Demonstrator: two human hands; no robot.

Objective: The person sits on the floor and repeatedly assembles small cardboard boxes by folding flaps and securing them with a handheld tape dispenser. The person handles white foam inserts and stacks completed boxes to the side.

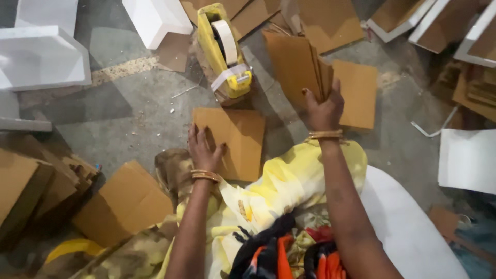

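floor: grey concrete floor (129, 113), littered with card scraps; you sit on it, looking down over your lap.
foam blocks: white foam blocks (44, 54) far left, well apart from both your hands.
side pile: loose cardboard pile (36, 181) near left, beside your left arm, untouched.
cloth: yellow cloth (289, 178) over your lap, between your two forearms.
flat sheet: brown cardboard sheet (235, 137) lies flat on the floor, centre; long axis runs near-to-far; it sits just right of and beyond your left wrist.
second sheet: another cardboard square (359, 93) flat on the floor, just right of your right hand, not touched.
stack: cardboard stack (294, 64) held on edge, tilted, fanning up and far-left from your right hand; its lower end is in your grip.
tape dispenser: yellow tape dispenser (223, 51) far centre, between the flat sheet and the stack's far end, long axis near-to-far, apart from both hands.
left hand: your left hand (204, 150) is spread, fingers apart, palm down, pressing the flat sheet's near-left edge.
right hand: your right hand (324, 111) is clamped round the stack's lower end, thumb on the right.
key relation: the flat sheet is nearer your left hand, which already touches it; the stack hangs right of and beyond that sheet.
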